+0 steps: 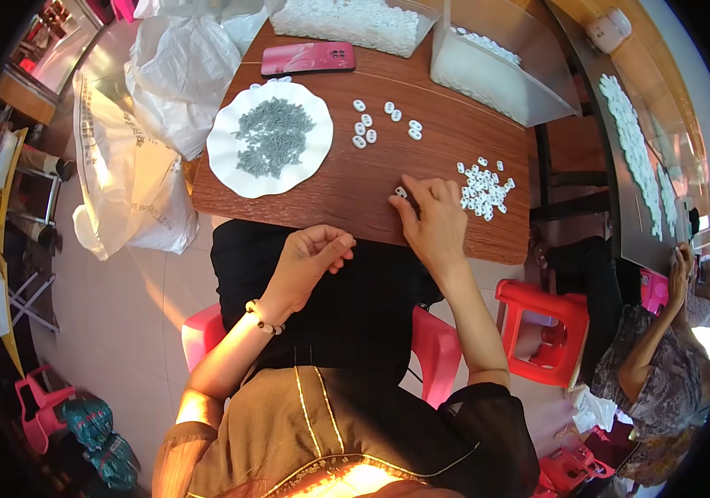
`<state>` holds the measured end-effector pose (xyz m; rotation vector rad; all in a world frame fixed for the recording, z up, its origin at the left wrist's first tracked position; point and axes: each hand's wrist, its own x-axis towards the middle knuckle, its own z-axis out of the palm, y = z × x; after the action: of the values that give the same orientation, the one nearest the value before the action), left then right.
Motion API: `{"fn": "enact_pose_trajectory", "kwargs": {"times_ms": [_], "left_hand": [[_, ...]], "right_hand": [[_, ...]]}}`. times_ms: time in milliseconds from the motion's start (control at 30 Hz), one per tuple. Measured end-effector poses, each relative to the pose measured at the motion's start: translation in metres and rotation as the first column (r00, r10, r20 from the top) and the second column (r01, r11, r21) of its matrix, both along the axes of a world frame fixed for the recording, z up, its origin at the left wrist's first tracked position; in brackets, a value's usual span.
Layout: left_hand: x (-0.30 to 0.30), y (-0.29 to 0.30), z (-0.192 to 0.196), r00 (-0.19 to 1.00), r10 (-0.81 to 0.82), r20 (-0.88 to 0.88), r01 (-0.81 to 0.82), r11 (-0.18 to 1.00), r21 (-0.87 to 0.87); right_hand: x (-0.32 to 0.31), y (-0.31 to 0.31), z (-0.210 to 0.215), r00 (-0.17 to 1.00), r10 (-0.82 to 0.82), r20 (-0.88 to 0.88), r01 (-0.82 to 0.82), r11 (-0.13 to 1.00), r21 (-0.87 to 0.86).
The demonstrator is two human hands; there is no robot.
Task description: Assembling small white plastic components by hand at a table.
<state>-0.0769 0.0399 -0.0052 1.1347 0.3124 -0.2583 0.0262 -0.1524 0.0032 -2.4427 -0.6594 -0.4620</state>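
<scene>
My left hand (pixel 313 259) is at the table's near edge, thumb pressed to its curled fingers; anything inside is hidden. My right hand (pixel 438 217) reaches over the wooden tabletop. Its thumb and forefinger are apart around a small white piece with dark marks (pixel 401 192), which appears to lie on the wood. To the right of that hand is a pile of similar small white pieces (pixel 486 191). Farther off lie several white oval pieces with two dark holes (pixel 366 124). A white wavy-rimmed plate (pixel 224 158) at the left holds a heap of small grey pins.
A pink phone (pixel 308 58) and clear bins of white parts (pixel 355 23) (pixel 488 83) stand along the far side. White sacks (pixel 135 166) lean at the left. A red stool (pixel 542 319) is on the right, near another person (pixel 662 357) at a side table (pixel 645 241).
</scene>
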Motion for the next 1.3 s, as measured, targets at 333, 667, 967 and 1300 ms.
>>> {"fn": "enact_pose_trajectory", "kwargs": {"times_ms": [333,667,967,1300], "left_hand": [[0.0,0.0,-0.001,0.999,0.036,0.011,-0.036,0.999,0.034],[0.006,-0.003,0.007,0.998,0.02,0.066,-0.018,0.999,-0.028],[0.004,-0.008,0.016,0.99,0.019,0.137,-0.028,0.997,0.067],[0.004,-0.01,0.017,0.979,0.013,0.203,-0.047,0.986,0.16]], "right_hand": [[0.007,0.01,-0.006,0.994,-0.066,-0.085,0.052,0.986,-0.156],[-0.007,0.0,0.007,0.912,0.065,-0.404,-0.005,0.989,0.148],[-0.042,0.01,0.034,0.689,0.387,-0.613,0.053,0.817,0.575],[-0.045,0.014,0.034,0.75,0.344,-0.565,0.01,0.849,0.529]]}}
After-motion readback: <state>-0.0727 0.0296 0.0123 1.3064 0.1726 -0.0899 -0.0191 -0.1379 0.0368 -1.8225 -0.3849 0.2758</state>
